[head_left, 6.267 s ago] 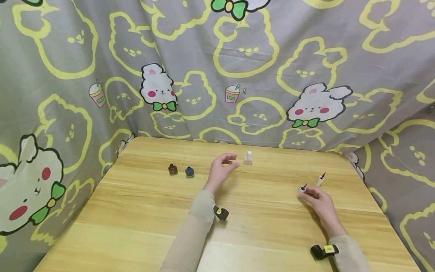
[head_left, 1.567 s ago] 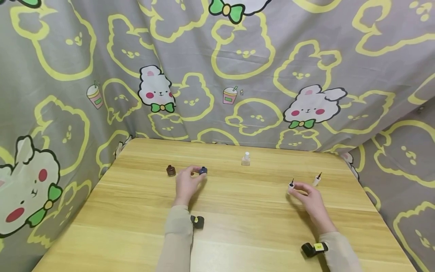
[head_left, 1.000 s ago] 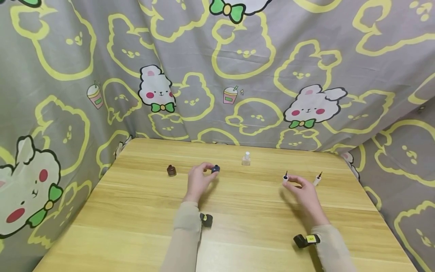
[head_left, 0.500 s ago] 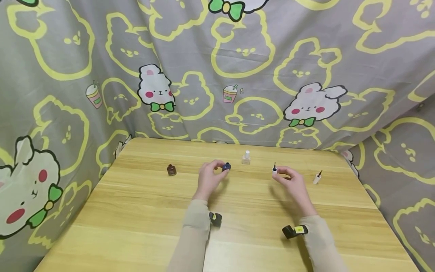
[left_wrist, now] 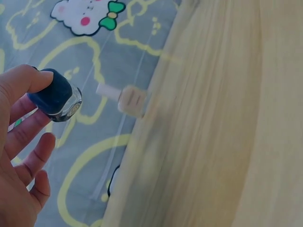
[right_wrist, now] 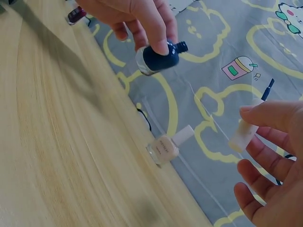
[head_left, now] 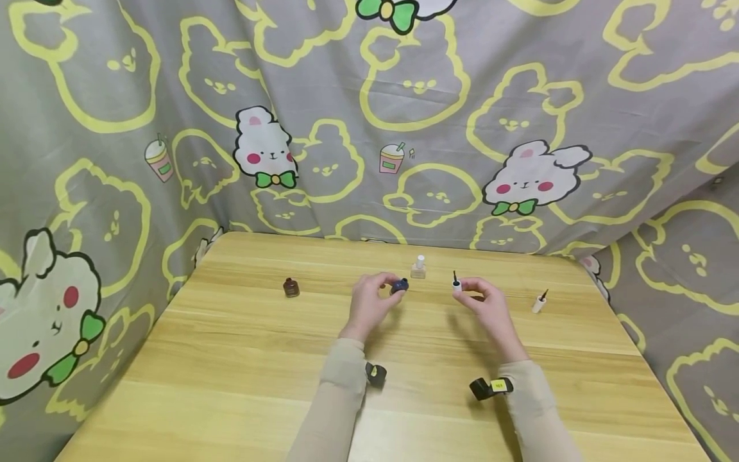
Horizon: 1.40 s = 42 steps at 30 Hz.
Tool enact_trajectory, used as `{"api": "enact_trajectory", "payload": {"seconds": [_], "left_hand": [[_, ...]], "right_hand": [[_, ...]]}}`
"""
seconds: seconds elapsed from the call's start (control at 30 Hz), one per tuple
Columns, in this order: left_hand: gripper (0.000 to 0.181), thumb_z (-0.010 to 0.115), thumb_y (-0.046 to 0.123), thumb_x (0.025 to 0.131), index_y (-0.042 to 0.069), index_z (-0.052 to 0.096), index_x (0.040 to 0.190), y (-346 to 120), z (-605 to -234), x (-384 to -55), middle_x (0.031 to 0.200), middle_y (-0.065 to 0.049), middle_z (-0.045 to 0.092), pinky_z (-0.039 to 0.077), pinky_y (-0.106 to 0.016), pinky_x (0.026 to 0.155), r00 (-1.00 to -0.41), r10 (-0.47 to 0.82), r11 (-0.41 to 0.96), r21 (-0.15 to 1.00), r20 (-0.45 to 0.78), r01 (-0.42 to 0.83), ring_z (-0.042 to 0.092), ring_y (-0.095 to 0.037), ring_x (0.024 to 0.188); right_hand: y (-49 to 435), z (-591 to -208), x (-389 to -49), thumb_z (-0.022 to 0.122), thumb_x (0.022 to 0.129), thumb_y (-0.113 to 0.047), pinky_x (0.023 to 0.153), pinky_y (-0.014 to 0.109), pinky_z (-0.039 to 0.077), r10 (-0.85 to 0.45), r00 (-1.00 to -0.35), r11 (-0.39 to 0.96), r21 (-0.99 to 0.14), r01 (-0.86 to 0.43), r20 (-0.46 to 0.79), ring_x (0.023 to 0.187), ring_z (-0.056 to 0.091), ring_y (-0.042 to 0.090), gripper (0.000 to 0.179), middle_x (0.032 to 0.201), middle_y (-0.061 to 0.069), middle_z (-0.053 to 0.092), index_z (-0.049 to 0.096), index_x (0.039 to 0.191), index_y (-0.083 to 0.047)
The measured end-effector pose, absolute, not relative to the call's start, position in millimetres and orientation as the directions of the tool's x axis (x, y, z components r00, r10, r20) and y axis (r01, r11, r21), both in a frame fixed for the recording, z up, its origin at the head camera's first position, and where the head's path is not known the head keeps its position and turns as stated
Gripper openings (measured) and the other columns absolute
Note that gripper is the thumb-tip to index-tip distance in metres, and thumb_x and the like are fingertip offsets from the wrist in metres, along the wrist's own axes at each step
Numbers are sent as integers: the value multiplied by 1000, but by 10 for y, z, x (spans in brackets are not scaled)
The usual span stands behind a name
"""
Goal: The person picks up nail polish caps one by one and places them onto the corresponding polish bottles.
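Observation:
My left hand (head_left: 371,301) pinches an uncapped blue nail polish bottle (right_wrist: 162,56) between thumb and fingers, raised over the table, its threaded neck tilted to the right. My right hand (head_left: 486,307) pinches a white nail polish cap (right_wrist: 245,127) with its blue-coated brush (right_wrist: 268,90) pointing up. Bottle and cap are apart, a short gap between the hands. Behind that gap a capped pale pink nail polish bottle (head_left: 418,269) stands upright on the table. In the left wrist view the blue bottle (left_wrist: 54,94) shows its clear glass base.
An uncapped dark red-brown nail polish bottle (head_left: 291,288) stands at the left of the wooden table (head_left: 231,359). To the right, another white cap (head_left: 539,303) stands with its dark brush up. A patterned curtain (head_left: 323,77) borders the table's back and sides.
My left hand, empty at first, has taken up the blue bottle and carried it right. My right hand has brought the cap with its brush leftward and lifted it, so the hands are now closer together.

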<state>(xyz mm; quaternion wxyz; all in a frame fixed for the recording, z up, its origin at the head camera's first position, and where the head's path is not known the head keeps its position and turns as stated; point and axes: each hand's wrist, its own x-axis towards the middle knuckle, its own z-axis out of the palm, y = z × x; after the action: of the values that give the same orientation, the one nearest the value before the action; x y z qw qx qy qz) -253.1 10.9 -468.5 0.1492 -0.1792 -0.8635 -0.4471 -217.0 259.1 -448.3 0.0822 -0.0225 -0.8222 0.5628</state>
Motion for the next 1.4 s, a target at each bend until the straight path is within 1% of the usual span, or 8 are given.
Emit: {"api": "enact_trajectory", "payload": {"seconds": [0.2, 0.3, 0.4, 0.5, 0.63, 0.9, 1.2, 1.4], "left_hand": [[24, 76, 26, 83, 18, 71, 105, 196, -4686, -2500, 102, 2, 74, 38, -47, 96, -881, 212, 543, 699, 422, 465, 62, -24, 98], [24, 76, 27, 83, 18, 71, 104, 230, -4677, -2480, 102, 3, 74, 40, -46, 96, -879, 224, 549, 690, 421, 471, 62, -22, 98], [23, 76, 27, 84, 18, 71, 104, 252, -4662, -2462, 101, 3, 74, 41, -46, 95, -872, 234, 552, 680, 429, 482, 61, -19, 98], [23, 76, 27, 84, 18, 71, 104, 264, -4651, -2456, 101, 4, 74, 40, -45, 95, -870, 239, 550, 678, 432, 487, 60, -18, 99], [23, 76, 27, 84, 19, 71, 104, 276, -4650, -2458, 101, 5, 73, 40, -44, 96, -872, 242, 553, 678, 425, 484, 60, -18, 101], [23, 75, 28, 84, 20, 71, 105, 293, -4673, -2463, 102, 5, 73, 40, -42, 95, -875, 243, 558, 678, 419, 479, 60, -18, 101], [25, 76, 28, 84, 20, 71, 107, 315, -4656, -2465, 103, 6, 74, 41, -40, 95, -868, 257, 585, 647, 425, 490, 60, -16, 100], [25, 76, 28, 83, 21, 71, 107, 316, -4661, -2465, 103, 6, 74, 41, -41, 96, -865, 268, 592, 637, 424, 495, 60, -16, 101]], "right_hand": [[2567, -4476, -2153, 73, 87, -20, 77, 16, 49, 109, -988, 350, -934, -67, 112, 93, 57, -1, 34, 92, -19, 60, 64, 113, 1], [2552, -4468, -2140, 73, 88, -22, 79, 16, 49, 91, -989, 354, -932, -74, 113, 94, 57, -1, 35, 96, -17, 62, 65, 113, 0], [2543, -4458, -2129, 73, 88, -24, 79, 16, 49, 72, -992, 362, -929, -73, 106, 94, 59, -2, 36, 101, -11, 64, 65, 115, -1], [2543, -4452, -2130, 72, 89, -24, 80, 16, 49, 54, -993, 372, -925, -78, 106, 93, 60, -2, 35, 106, -1, 67, 66, 116, -2], [2559, -4454, -2131, 71, 89, -25, 79, 17, 50, 39, -994, 392, -916, -82, 106, 92, 60, -1, 35, 109, 7, 66, 66, 116, -2], [2586, -4460, -2138, 71, 89, -29, 76, 20, 51, 17, -993, 441, -892, -101, 121, 90, 62, 6, 35, 109, 7, 66, 67, 113, -4], [2549, -4422, -2126, 72, 89, -21, 75, 18, 49, -10, -988, 437, -887, -145, 157, 91, 56, 0, 31, 114, 15, 66, 68, 113, -4], [2476, -4252, -2030, 70, 90, -12, 72, 20, 49, -23, -991, 449, -884, -127, 131, 89, 57, 7, 28, 115, 20, 64, 67, 114, 1]]}}
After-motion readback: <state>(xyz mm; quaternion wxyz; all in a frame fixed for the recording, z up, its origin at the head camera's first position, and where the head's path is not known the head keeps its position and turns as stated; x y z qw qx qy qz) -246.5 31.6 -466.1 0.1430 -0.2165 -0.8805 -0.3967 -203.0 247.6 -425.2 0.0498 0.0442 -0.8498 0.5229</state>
